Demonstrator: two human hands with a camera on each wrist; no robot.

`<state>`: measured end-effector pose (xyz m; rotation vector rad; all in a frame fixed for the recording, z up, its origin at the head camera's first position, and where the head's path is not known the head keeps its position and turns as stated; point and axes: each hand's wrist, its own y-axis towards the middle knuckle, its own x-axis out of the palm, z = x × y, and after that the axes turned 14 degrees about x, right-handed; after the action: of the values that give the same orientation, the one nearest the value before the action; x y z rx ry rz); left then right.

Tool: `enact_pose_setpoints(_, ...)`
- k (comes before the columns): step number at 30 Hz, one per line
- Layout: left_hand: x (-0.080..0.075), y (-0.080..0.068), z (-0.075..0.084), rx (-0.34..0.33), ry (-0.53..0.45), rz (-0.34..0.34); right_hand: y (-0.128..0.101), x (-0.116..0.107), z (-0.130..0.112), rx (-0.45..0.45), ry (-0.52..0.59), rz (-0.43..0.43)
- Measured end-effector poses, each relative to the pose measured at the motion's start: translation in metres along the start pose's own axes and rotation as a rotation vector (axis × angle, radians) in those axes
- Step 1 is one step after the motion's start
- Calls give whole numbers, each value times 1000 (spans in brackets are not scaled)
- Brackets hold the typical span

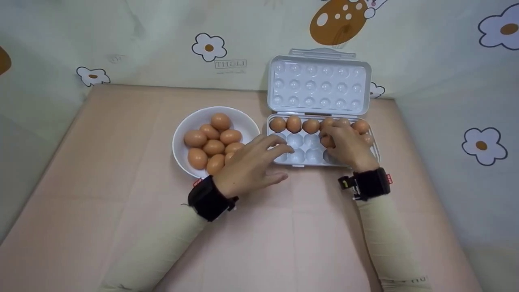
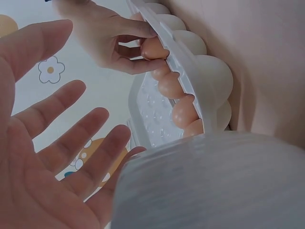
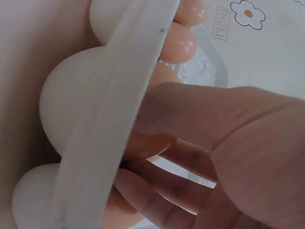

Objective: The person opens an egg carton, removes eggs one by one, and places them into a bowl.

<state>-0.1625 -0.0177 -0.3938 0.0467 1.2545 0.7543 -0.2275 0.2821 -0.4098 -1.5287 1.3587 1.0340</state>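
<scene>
Right hand (image 1: 346,148) pinches a smooth brown egg (image 1: 327,141) in the moulded translucent-plastic tray (image 1: 302,161) (middle row, right half), while left hand (image 1: 251,166), fingers straight and apart, hovers beside the round white bowl (image 1: 180,134).

A pale pink bench (image 1: 101,162) with faint fold lines carries two things. A white bowl (image 1: 184,125) of brown eggs stands near its middle, and just beside it on the right lies an open white egg tray (image 1: 302,162), its lid raised against the wall.
</scene>
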Motion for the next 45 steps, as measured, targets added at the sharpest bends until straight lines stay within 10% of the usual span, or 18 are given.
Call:
enact_pose_setpoints(22,-11,1,-6,-18,31,117,-20,-26,-22,-172,150,241)
enact_pose_setpoints(45,-19,6,-10,52,-42,267,-52,-12,-91,-284,795,-67)
